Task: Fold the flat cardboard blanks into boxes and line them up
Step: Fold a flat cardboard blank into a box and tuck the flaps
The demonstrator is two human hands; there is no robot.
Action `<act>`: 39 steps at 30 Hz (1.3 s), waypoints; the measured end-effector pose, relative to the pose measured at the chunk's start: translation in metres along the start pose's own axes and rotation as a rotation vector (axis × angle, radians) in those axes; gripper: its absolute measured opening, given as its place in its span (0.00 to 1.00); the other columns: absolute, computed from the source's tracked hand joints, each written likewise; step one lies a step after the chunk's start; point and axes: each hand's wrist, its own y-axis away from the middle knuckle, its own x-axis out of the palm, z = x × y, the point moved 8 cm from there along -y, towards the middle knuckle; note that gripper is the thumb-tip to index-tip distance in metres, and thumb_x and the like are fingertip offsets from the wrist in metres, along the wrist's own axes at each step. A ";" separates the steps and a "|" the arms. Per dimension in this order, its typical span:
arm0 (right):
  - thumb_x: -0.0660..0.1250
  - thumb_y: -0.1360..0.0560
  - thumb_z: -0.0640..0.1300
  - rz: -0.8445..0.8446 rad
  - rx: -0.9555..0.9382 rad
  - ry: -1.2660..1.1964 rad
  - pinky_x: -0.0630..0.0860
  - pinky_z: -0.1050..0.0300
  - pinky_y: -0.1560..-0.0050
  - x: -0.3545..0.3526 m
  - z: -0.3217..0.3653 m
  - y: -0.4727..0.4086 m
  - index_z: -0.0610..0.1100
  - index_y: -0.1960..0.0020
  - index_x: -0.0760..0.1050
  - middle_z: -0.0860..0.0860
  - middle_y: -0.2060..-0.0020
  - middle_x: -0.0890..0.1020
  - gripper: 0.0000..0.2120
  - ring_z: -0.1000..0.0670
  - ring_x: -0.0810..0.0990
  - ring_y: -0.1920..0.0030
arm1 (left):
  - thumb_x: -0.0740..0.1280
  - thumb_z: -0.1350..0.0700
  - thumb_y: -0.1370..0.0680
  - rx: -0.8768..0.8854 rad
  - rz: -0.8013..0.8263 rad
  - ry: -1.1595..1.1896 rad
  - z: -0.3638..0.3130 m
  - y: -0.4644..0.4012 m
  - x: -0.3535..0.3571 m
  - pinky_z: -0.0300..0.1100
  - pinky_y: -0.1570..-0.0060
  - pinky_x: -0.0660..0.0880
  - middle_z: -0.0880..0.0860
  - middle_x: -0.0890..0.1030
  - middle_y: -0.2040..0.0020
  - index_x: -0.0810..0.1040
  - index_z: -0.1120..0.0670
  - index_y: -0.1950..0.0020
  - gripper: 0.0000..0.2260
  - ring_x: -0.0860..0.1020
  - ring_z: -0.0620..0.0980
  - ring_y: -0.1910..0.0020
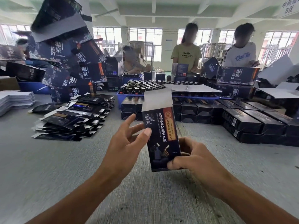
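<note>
A packing workshop: beyond the held box [160, 135], rows of finished boxes [226, 113], a blue crate [119, 97] of bottles [145, 86], flat blanks [72, 117] to its left, workers [186, 50] standing opposite.

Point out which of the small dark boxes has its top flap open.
The box held upright between the left hand and right hand; the stacked boxes behind lie closed.
</note>
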 end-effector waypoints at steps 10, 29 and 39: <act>0.72 0.30 0.54 -0.227 -0.246 -0.117 0.77 0.72 0.55 -0.023 0.023 0.004 0.62 0.31 0.71 0.68 0.45 0.82 0.28 0.65 0.81 0.45 | 0.76 0.50 0.31 0.123 0.103 -0.030 -0.006 0.005 0.009 0.42 0.50 0.82 0.41 0.82 0.45 0.67 0.28 0.33 0.33 0.83 0.47 0.45; 0.68 0.26 0.57 -0.142 -0.369 0.050 0.79 0.69 0.53 -0.016 0.038 0.012 0.70 0.35 0.73 0.65 0.42 0.80 0.20 0.61 0.81 0.43 | 0.65 0.38 0.23 0.246 0.198 -0.114 -0.015 0.010 0.014 0.42 0.46 0.79 0.46 0.82 0.40 0.76 0.34 0.36 0.15 0.81 0.48 0.41; 0.71 0.24 0.45 -0.261 -0.426 -0.022 0.80 0.52 0.39 -0.021 0.046 0.017 0.56 0.41 0.75 0.61 0.37 0.81 0.14 0.58 0.80 0.38 | 0.64 0.43 0.21 0.392 0.055 -0.164 -0.034 0.014 0.010 0.34 0.48 0.77 0.39 0.78 0.36 0.80 0.39 0.40 0.11 0.80 0.45 0.39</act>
